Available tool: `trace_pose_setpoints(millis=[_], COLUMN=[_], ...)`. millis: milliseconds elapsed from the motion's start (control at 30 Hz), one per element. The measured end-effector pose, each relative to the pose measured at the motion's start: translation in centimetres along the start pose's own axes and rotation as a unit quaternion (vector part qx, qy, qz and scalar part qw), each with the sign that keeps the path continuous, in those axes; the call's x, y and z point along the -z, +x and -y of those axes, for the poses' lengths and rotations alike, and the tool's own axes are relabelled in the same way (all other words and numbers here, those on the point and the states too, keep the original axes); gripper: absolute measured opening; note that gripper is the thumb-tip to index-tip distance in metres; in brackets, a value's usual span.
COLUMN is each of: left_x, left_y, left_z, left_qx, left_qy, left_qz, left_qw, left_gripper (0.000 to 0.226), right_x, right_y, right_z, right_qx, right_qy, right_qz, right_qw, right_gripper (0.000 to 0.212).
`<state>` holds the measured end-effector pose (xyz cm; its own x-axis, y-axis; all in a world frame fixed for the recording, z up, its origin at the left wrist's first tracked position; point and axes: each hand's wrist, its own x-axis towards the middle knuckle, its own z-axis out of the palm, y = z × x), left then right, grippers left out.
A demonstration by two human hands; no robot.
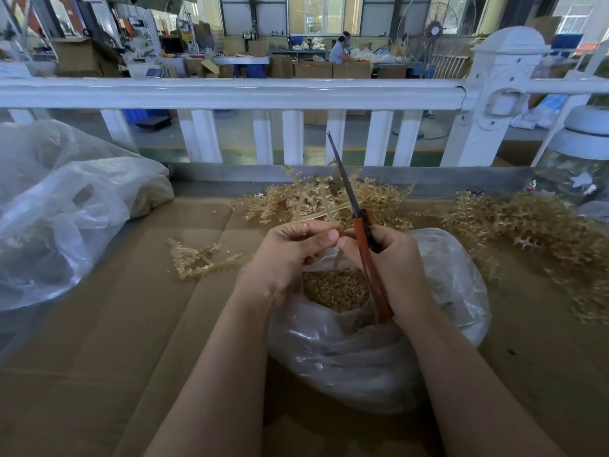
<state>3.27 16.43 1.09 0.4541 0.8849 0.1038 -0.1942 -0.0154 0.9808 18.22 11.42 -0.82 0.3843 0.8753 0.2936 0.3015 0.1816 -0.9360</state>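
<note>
My right hand (392, 262) grips scissors (361, 232) with orange-red handles, the dark blades pointing up and away. My left hand (290, 255) pinches a tan plastic sprue branch (316, 206) with small beads along its arms, held just above an open clear plastic bag (454, 291). Inside the bag lies a heap of small tan beads (333, 288). The two hands meet over the bag's mouth, fingertips close together at the branch's stem.
Piles of the same tan sprue branches lie behind the bag (379, 196) and at the right (527, 225); one loose branch (197, 258) lies left. A big clear bag (66, 199) fills the left. Cardboard (99, 341) covers the table. A white railing (230, 94) stands behind.
</note>
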Motion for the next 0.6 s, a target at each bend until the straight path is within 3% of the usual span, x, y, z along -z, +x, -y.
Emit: trace_pose_setpoints(millis=[367,467,600], left_x=[0.39,0.33,0.68], left_y=[0.37,0.62,0.77], left_z=[0.07,0.25,0.14], left_qx=[-0.001,-0.013,-0.017], left_qy=[-0.036,0.003,-0.045], left_qz=[-0.02,-0.042,-0.11], left_qw=[0.999,0.999,0.993], left_gripper=[0.008,0.018,0.014], right_x=[-0.02,-0.02,0.22], right_y=[-0.05,-0.13,-0.29], right_z=[-0.08,-0.14,-0.2], right_qx=[0.002,0.019,0.022], right_qy=[-0.062,-0.084,-0.152], right_qz=[0.019,0.006,-0.04], right_qw=[0.998,0.996,0.987], right_gripper=[0.011,0.017,0.036])
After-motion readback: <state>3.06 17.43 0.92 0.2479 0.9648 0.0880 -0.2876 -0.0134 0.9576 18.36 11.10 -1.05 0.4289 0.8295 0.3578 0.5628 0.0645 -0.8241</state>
